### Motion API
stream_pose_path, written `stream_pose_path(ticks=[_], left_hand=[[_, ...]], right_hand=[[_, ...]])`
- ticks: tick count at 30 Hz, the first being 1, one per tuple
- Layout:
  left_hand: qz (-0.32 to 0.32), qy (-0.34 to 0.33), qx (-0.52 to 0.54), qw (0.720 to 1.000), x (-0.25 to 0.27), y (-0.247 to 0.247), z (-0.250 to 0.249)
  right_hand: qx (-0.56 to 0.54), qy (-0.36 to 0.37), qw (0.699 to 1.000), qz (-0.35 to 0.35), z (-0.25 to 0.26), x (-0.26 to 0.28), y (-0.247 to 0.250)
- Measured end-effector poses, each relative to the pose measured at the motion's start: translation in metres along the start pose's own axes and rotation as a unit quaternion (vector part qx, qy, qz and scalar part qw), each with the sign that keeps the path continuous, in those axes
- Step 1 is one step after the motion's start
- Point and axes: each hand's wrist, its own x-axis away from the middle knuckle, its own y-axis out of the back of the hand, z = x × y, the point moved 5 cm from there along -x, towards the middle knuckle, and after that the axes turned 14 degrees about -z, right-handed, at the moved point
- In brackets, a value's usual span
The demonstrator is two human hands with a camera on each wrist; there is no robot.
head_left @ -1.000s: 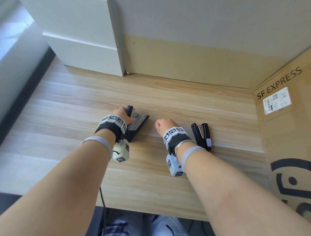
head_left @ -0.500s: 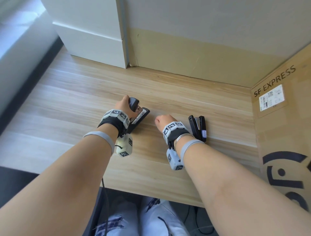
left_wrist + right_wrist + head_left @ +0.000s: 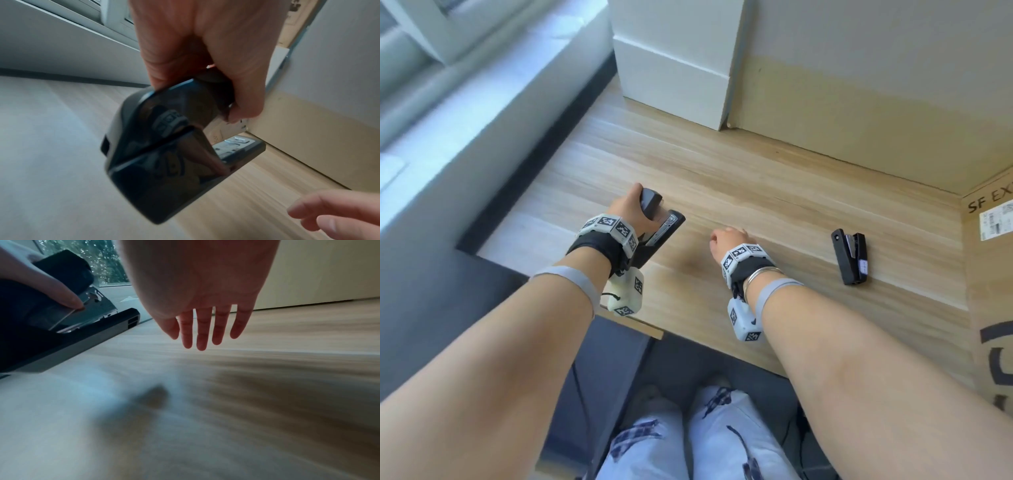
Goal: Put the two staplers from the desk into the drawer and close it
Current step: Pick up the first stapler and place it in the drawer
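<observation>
My left hand [image 3: 631, 214] grips a large black stapler [image 3: 659, 228] and holds it lifted above the left part of the wooden desk [image 3: 774, 205]. In the left wrist view the fingers [image 3: 242, 104] curl round the stapler [image 3: 164, 154] from above. My right hand [image 3: 727, 236] hovers empty over the middle of the desk, fingers [image 3: 202, 331] straight and pointing down. A second, smaller black stapler [image 3: 851, 257] lies flat on the desk to the right of that hand. No drawer shows in any view.
A white box [image 3: 681, 58] and a tan wall panel [image 3: 859, 113] stand at the back of the desk. A brown SF Express carton [image 3: 993, 274] borders the right side. A grey window ledge [image 3: 448, 113] runs along the left. The person's legs [image 3: 688, 435] are below the desk's front edge.
My left hand has lifted the large stapler off the desk and carried it leftward. The view has swung left and both hands have shifted away from the small stapler, which has stayed put.
</observation>
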Motion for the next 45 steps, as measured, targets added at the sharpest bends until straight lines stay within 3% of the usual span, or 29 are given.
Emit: stream_pose_path(ticks=[8,16,27,34,39,45], left_hand=[[-0.038,0.067,-0.005,0.997,0.057,0.073,0.117],[-0.046,0.147,-0.013,0.988,0.107,0.091,0.237],[0.008,0.241,-0.056,0.969,0.12,-0.001,0.331],[0.049,0.257,-0.086,0.961,0.102,-0.059,0.359],[0.053,0.249,-0.094,0.962,0.086,-0.089,0.375],[0.012,0.275,-0.078,0.958,0.069,-0.112,0.394]], right_hand=[[0.009,0.043,0.998,-0.042,0.099,0.023,-0.032],[-0.001,0.088,0.993,-0.077,0.176,0.041,-0.078],[0.002,0.073,0.986,-0.152,0.181,0.052,-0.117],[0.006,0.08,0.975,-0.206,0.18,0.053,-0.123],[0.009,0.081,0.97,-0.231,0.181,0.052,-0.123],[-0.005,0.081,0.963,-0.257,0.181,0.053,-0.121]])
